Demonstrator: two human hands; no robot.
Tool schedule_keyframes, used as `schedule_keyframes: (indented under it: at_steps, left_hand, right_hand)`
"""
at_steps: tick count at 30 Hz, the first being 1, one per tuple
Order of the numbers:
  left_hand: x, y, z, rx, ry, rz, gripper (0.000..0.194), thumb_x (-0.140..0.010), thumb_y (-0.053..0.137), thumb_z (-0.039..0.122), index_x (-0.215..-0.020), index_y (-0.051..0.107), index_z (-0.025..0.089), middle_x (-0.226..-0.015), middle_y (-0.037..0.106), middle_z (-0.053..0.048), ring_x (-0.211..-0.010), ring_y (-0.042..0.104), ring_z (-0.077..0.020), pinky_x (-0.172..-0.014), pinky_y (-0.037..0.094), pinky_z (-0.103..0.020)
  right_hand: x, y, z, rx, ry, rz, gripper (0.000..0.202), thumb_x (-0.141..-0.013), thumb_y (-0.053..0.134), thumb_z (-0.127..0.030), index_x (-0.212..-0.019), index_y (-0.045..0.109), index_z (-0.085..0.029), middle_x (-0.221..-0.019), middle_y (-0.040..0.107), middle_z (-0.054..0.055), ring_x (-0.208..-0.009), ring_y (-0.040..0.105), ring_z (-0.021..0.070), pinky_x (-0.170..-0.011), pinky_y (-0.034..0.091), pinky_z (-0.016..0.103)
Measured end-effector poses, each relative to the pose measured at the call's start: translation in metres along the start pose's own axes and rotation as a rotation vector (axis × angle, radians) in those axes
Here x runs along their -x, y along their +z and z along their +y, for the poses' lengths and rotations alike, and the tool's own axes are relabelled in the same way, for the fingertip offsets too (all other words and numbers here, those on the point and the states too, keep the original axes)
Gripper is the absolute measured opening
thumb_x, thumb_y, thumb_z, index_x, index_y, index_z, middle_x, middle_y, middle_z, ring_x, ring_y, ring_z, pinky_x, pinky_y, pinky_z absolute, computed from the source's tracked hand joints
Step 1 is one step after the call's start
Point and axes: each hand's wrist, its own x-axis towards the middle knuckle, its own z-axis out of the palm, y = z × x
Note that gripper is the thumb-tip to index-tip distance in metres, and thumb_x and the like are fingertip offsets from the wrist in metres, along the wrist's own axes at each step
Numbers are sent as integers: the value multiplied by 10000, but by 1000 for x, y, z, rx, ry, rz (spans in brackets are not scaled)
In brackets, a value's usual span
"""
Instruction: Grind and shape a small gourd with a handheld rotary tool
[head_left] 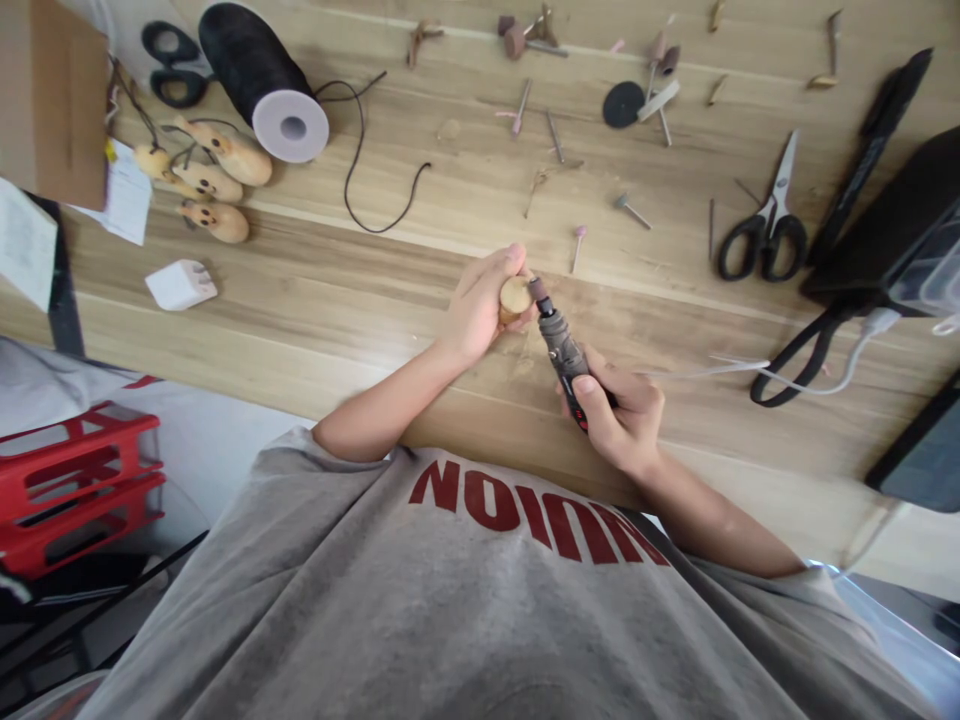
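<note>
Near the middle of the wooden table, my left hand (478, 305) is closed round a small wooden piece (515, 297) whose round, flat, light face points up. My right hand (619, 405) grips a dark rotary tool (562, 353) with small red lights near its rear end. A brownish cylindrical bit (538, 289) on the tool's tip is right beside the wooden piece; whether they touch is hard to tell. Part of the piece is hidden by my left fingers. Just beyond the hands lies a pink-tipped bit (580, 234).
Loose bits, a black disc (623, 104) and scissors (769, 225) lie beyond and right. A black thread spool (291, 126), carved wooden figures (217, 221) and a white plug (181, 285) are left. A white cable (847, 378) and a black case (892, 220) sit right.
</note>
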Motion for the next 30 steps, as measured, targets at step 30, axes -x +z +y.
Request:
schedule_keyframes:
  at_steps: [30]
  left_hand:
    - [-2, 1, 0, 3, 30, -20, 636, -963, 478, 619, -493, 497, 192, -401, 452, 16, -363, 375, -78, -402, 228, -261]
  right_hand:
    - [0, 0, 0, 104, -26, -32, 344, -1011, 484, -391, -1042, 738, -161, -574, 587, -3, -500, 538, 137, -554, 481, 286]
